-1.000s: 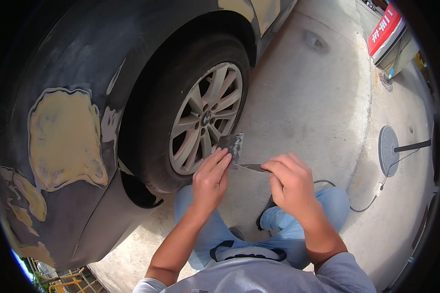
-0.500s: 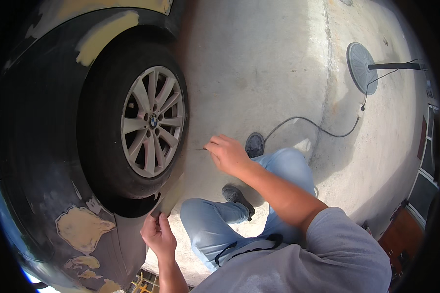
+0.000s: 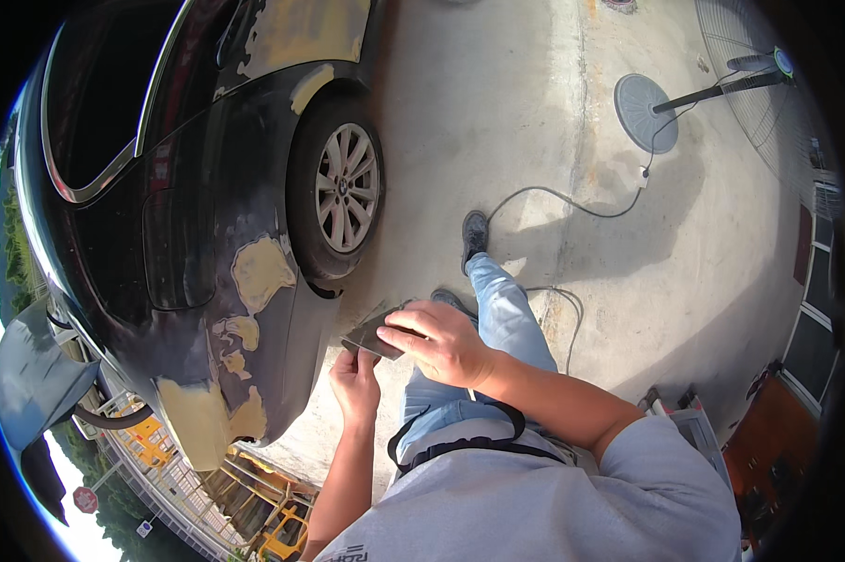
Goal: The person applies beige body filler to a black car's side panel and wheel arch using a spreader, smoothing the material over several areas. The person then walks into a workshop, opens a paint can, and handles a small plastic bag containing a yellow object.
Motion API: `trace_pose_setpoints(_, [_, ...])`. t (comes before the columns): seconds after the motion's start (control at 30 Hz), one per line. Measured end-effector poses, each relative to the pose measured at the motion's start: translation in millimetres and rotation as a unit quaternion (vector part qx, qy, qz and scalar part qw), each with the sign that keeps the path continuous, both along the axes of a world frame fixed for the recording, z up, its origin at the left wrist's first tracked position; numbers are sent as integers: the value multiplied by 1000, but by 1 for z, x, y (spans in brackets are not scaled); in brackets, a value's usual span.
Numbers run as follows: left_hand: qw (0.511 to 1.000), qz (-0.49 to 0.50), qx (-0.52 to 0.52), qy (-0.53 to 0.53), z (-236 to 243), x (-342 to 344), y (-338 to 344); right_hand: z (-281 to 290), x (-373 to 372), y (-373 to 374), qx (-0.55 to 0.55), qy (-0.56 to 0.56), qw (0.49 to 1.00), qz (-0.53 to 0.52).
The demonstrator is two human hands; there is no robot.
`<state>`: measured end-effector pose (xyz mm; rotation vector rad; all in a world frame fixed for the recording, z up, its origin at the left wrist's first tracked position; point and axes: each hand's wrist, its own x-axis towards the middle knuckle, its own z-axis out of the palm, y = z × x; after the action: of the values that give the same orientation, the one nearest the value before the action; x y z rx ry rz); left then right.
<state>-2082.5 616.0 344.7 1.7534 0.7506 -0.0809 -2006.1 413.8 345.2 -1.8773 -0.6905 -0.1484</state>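
Hands [image 3: 444, 346] on a dark plate [image 3: 364, 339] — bumper edge [image 3: 310, 361] left, wide concrete [image 3: 460, 122] right.

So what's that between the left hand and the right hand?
A thin, dark, flat plate: the left hand grips its lower edge, and the right hand has fingers over it. The head view shows it.

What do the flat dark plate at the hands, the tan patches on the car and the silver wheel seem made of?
Flat dark plate: probably metal with a dull sheen, judging by its thin, straight edges; stiff plastic remains possible.
Tan patches: likely matte filler, being opaque with irregular, smeared edges.
Silver wheel: probably painted metal, from its smooth spokes.
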Motion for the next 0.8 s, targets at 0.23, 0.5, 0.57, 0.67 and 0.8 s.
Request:
trace_pose_setpoints(0.23, [987, -95, 126, 14, 31, -75, 47, -85, -17, -214, -398, 242, 868, 173])
trace_pose_setpoints(0.5, [970, -144, 162, 107, 10, -92, 6, -150, -24, -366, -138, 571, 793, 162])
trace_pose_setpoints(0.57, [967, -151, 177, 100, 6, -80, -24, -167, -42, -380, -544, 377, 749, 24])
trace_pose_setpoints(0.67, [963, -143, 215, 82, 10, -59, -74, -185, -29, -438, -495, 203, 823, -191])
trace_pose_setpoints(0.8, [989, -39, 123, 68, 20, -8, -175, -181, 17, -514, -416, 115, 887, -163])
